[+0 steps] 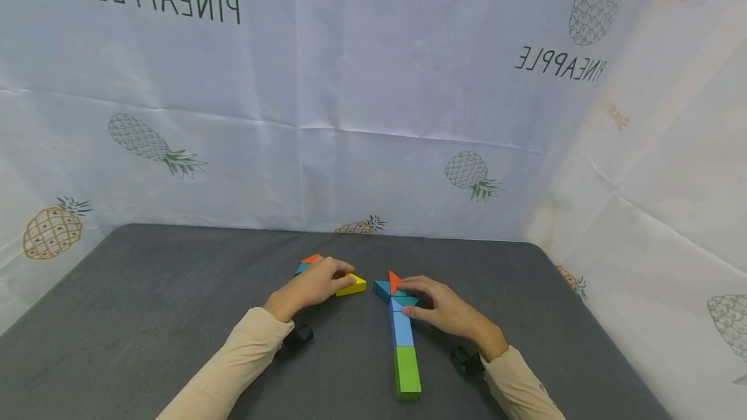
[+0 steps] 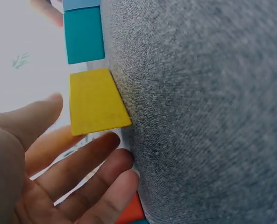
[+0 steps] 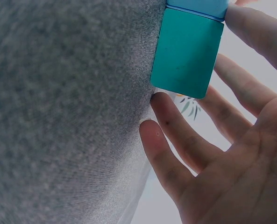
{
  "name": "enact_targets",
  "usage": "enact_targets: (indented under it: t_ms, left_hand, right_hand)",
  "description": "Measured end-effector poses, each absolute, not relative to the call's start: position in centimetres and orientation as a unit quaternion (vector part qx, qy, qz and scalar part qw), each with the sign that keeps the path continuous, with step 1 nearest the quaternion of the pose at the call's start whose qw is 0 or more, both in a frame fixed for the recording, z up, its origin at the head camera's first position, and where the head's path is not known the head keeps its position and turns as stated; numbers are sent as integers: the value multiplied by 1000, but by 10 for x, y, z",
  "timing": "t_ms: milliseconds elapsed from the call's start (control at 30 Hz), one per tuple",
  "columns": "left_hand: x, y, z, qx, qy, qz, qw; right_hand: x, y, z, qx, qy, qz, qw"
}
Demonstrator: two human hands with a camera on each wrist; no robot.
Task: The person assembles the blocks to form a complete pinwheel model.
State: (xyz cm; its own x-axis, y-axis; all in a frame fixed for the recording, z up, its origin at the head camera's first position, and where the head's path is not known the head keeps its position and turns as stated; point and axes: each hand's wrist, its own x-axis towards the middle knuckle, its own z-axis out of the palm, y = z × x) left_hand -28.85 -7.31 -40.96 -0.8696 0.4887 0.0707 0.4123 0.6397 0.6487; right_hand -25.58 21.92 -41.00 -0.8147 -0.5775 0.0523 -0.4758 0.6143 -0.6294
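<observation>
In the head view a figure of blocks lies on the dark table: a green block [image 1: 408, 374], a light blue block [image 1: 401, 329], a light blue triangular piece [image 1: 395, 305], two teal triangular blocks, and an orange triangular block [image 1: 393, 280]. My right hand [image 1: 446, 308] straddles the right teal triangular block [image 1: 406, 301], thumb on the near side and index finger on the far side. To the left, my left hand [image 1: 315, 282] is at a yellow triangular block [image 1: 352, 286]; in the left wrist view its loose fingers lie around the yellow block, the thumb apart from it.
Beyond the left hand lie another orange block [image 1: 311, 258] and a blue block [image 1: 301, 268], partly hidden by that hand. A pale cloth [image 1: 373, 50] printed with pineapples hangs behind the grey table [image 1: 175, 310]. Dark wrist straps show under both sleeves.
</observation>
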Motion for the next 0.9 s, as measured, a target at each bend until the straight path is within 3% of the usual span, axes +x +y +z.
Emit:
enact_targets:
  t_ms: [900]
  left_hand:
    - [-282,-60,-415,295,890,343,53]
  right_hand:
    - [-257,219,-411,-288,899,-321,79]
